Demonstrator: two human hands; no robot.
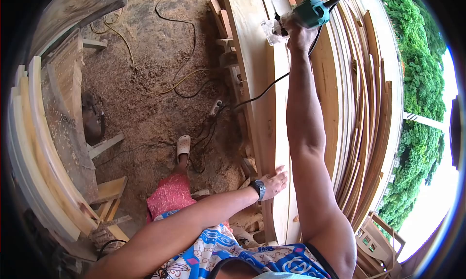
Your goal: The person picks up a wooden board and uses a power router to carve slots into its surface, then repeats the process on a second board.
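Note:
My right hand (298, 33), at the end of my outstretched arm, is closed round a teal corded trim router (313, 13). The router lies tilted near the far end of a long pale wooden board (280, 104), its clear plastic base (272, 33) at the board's edge. Whether its bit touches the wood is hidden. Closer to my body, my left hand (275, 183) presses on the same board with its fingers curled over it; a dark watch is on that wrist. The router's black cord (267, 89) crosses the board and drops to the left.
Stacked planks and thin strips (361, 133) lie right of the board. A power strip (216, 108) and several cords are on the shaving-covered floor (145, 84). More boards (41, 148) lean at the left, near a dark machine (92, 116). Green trees (417, 60) stand beyond.

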